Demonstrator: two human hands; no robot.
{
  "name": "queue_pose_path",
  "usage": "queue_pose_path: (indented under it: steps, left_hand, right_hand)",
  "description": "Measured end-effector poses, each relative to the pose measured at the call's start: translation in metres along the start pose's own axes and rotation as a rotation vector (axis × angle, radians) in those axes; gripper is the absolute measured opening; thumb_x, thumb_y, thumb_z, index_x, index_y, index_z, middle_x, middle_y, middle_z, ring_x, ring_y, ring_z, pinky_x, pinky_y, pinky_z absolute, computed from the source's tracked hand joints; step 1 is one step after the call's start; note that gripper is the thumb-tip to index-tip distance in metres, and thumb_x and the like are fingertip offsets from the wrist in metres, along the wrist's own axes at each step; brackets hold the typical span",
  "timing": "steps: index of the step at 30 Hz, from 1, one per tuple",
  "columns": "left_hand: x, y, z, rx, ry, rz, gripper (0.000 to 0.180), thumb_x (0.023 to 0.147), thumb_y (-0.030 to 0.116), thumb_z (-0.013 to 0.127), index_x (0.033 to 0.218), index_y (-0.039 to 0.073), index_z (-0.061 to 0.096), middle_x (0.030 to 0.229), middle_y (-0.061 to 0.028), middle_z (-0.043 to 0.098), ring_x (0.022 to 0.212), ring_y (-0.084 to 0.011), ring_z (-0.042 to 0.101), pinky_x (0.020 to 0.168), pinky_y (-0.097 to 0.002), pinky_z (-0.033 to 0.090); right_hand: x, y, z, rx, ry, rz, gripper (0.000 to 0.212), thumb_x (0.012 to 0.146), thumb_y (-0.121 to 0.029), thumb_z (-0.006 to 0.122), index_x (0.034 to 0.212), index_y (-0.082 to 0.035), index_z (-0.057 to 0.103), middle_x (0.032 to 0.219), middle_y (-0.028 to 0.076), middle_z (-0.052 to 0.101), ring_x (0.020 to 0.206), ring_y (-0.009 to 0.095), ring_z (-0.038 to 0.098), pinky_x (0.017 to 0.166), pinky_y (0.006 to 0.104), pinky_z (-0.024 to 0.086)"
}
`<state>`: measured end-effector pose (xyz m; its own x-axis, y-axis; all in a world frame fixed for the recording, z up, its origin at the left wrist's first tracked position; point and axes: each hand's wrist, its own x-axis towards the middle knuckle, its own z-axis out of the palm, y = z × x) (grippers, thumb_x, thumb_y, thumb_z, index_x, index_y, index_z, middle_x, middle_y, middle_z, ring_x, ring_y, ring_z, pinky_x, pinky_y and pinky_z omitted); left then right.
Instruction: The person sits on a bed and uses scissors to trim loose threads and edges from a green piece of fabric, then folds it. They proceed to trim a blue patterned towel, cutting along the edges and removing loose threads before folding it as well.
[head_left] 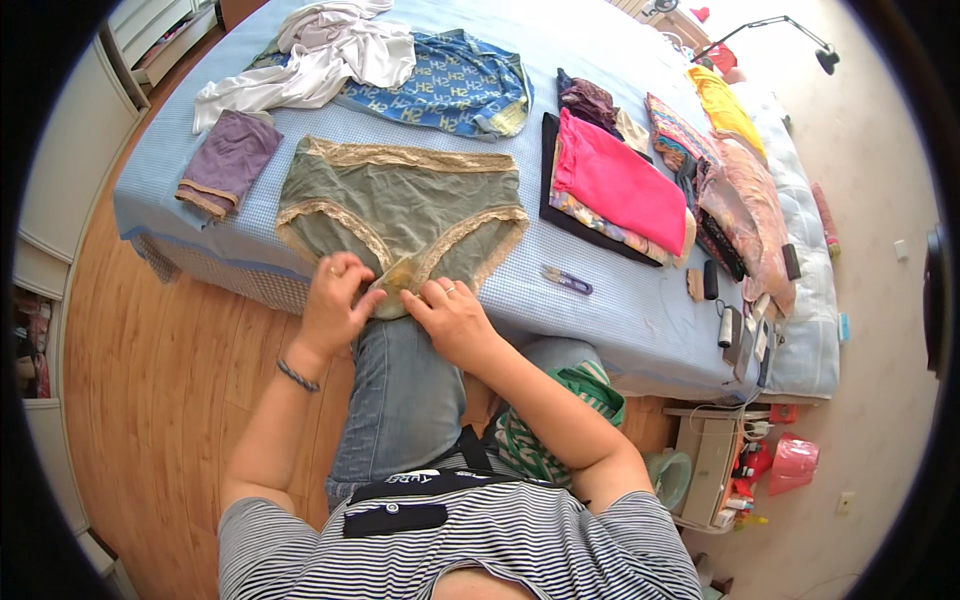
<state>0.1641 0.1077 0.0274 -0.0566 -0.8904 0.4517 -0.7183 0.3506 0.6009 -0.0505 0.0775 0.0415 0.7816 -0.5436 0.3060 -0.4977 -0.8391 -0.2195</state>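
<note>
At bed (640,330) edge: left fingers (347,272), right fingers (437,293) gripping green underwear (400,185); cabinet (45,440) niche holding assorted items (40,345), indistinct.

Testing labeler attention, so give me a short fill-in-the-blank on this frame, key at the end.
1. The left hand and right hand both touch the green briefs, which are trimmed with ____.
2. The braided bracelet is on the ____ wrist.
3. The snips lie to the ____ of the briefs.
4. In the folded stack nearest the snips, the top cloth is bright ____.

Missing words: lace; left; right; pink
</note>
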Motion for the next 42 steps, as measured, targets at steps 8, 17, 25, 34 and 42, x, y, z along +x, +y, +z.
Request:
queue_pose_path:
  steps: [8, 17, 25, 34, 42]
  left_hand:
    - [-0.039, 0.006, 0.034, -0.709, -0.025, -0.505, 0.014, 0.081, 0.009, 0.067, 0.090, 0.000, 0.060, 0.075, -0.0017, 0.054, 0.069, -0.0124, 0.050, 0.064, -0.0273, 0.042]
    - [-0.036, 0.041, 0.004, -0.323, -0.118, -0.100, 0.050, 0.074, -0.005, 0.062, 0.122, 0.006, 0.054, 0.088, -0.0076, 0.058, 0.080, -0.0212, 0.055, 0.071, -0.0308, 0.045]
    - [-0.017, 0.053, -0.010, 0.064, 0.040, 0.132, 0.018, 0.072, 0.003, 0.066, 0.090, 0.006, 0.064, 0.098, -0.0083, 0.060, 0.100, -0.0262, 0.056, 0.094, -0.0429, 0.038]
    - [0.124, -0.017, 0.010, -0.350, 0.183, -0.300, 0.016, 0.084, 0.016, 0.065, 0.083, 0.000, 0.063, 0.065, -0.0107, 0.061, 0.059, -0.0248, 0.059, 0.056, -0.0367, 0.045]
    - [0.167, -0.072, 0.048, 0.234, 0.075, -0.306, 0.020, 0.085, 0.025, 0.063, 0.084, 0.005, 0.062, 0.090, -0.0134, 0.064, 0.083, -0.0306, 0.062, 0.071, -0.0430, 0.048]
  right_hand:
    - [-0.031, -0.009, 0.001, 0.304, 0.170, 0.193, 0.021, 0.075, 0.000, 0.062, 0.096, -0.004, 0.058, 0.097, 0.011, 0.059, 0.094, 0.031, 0.057, 0.086, 0.0386, 0.042]
    - [-0.031, -0.025, -0.002, 0.055, 0.149, 0.099, 0.035, 0.074, 0.000, 0.054, 0.109, -0.002, 0.059, 0.094, 0.013, 0.055, 0.092, 0.030, 0.054, 0.086, 0.0392, 0.041]
    - [-0.019, -0.014, -0.017, 0.185, 0.329, 0.011, 0.023, 0.071, -0.001, 0.057, 0.093, -0.003, 0.056, 0.105, 0.014, 0.054, 0.098, 0.033, 0.052, 0.085, 0.0422, 0.041]
    - [0.103, 0.093, 0.003, 0.701, 0.519, 0.658, 0.014, 0.089, -0.012, 0.057, 0.094, 0.000, 0.057, 0.070, 0.011, 0.058, 0.065, 0.020, 0.055, 0.062, 0.0343, 0.044]
    - [0.151, 0.127, 0.037, 0.068, 0.324, 0.756, 0.021, 0.088, -0.022, 0.058, 0.093, -0.002, 0.054, 0.091, 0.017, 0.063, 0.085, 0.039, 0.060, 0.074, 0.0466, 0.048]
